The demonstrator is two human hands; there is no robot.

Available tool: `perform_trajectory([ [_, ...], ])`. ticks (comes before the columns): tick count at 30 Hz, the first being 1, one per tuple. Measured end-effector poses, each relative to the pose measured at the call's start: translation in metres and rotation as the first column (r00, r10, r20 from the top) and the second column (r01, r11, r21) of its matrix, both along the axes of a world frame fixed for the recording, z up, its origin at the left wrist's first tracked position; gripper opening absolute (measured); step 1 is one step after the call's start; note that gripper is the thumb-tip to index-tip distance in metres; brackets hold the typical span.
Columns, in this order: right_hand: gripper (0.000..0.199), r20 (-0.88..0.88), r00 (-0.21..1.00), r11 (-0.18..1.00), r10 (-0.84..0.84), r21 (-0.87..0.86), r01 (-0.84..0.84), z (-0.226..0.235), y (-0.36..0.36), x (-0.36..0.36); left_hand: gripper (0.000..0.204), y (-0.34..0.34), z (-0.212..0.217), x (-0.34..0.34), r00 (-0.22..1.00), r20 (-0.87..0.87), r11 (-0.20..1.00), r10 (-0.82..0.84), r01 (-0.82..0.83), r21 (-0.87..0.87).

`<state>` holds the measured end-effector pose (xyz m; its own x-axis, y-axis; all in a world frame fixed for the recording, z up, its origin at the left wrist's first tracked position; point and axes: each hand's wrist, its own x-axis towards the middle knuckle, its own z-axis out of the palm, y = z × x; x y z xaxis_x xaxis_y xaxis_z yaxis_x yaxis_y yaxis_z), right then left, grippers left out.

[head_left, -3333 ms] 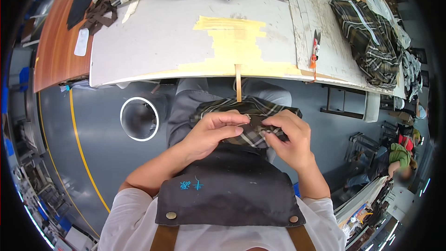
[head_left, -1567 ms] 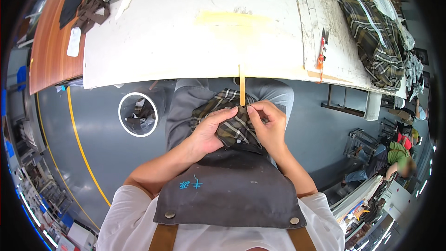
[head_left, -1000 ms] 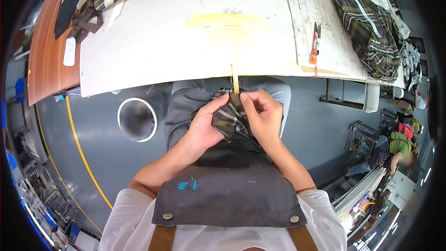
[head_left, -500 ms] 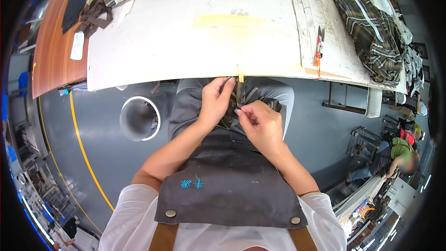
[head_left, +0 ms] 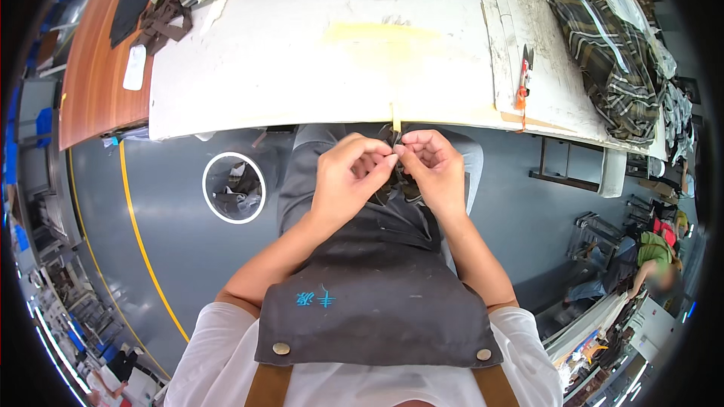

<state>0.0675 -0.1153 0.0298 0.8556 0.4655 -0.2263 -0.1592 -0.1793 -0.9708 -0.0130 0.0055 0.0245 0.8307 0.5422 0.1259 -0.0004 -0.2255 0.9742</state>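
Observation:
My left hand (head_left: 348,173) and my right hand (head_left: 436,169) meet fingertip to fingertip just below the table's front edge, above my lap. Both are closed in a pinch on a narrow dark fabric strip (head_left: 394,136), which mostly disappears behind the fingers. Below them, part of a dark plaid cloth (head_left: 411,191) shows over my apron. A short yellow tape (head_left: 397,116) hangs over the table edge right above the strip. Whether the strip is fastened to the tape is hard to make out.
The white-topped table (head_left: 302,68) carries folded plaid pieces along its far side. Red-handled scissors (head_left: 523,79) lie to the right, before a plaid garment pile (head_left: 603,60). A round bin (head_left: 262,188) stands on the floor at left. Another person (head_left: 652,256) works at far right.
My right hand has moved up toward the table edge, and my left hand has shifted down slightly. Their fingertips, apart before, now meet at the strip.

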Motion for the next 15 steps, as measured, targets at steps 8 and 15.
perform_trajectory([
  [8,0.014,-0.023,0.999,1.0,0.025,-0.003,-0.025,0.002,0.001,0.002,0.006,0.011,0.011,0.004,0.931,-0.233,0.863,-0.283,0.141,-0.485],
  [15,0.016,-0.018,0.999,0.999,0.051,0.003,-0.051,-0.003,-0.001,0.003,0.009,0.02,0.012,0.006,0.918,-0.208,0.774,-0.338,0.146,-0.616],
])
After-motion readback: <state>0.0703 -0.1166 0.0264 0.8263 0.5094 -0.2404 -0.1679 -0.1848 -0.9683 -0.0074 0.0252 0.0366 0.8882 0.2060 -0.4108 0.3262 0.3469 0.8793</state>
